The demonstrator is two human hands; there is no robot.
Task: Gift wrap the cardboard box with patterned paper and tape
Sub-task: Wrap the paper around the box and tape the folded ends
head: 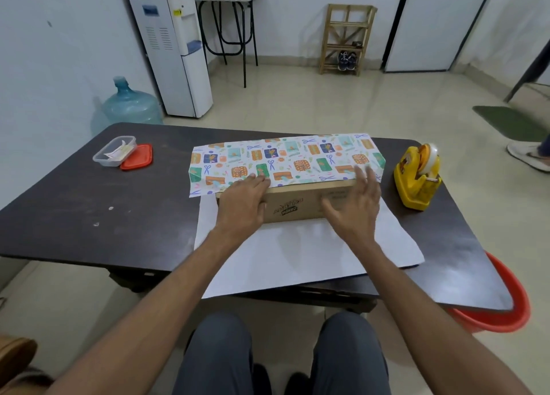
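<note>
White walls (59, 52), tiled floor (327, 102), water dispenser (175, 46), wooden rack (346, 38)

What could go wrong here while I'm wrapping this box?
The patterned paper flap folded over the cardboard box shows no tape; only the left hand presses it, so it may spring back. The right hand must reach sideways for the yellow tape dispenser, which could shift the sheet. The white near flap overhangs the table edge and might crease.

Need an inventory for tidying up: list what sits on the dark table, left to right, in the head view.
On the table: clear plastic container → red lid → cardboard box under patterned paper → yellow tape dispenser.
</note>
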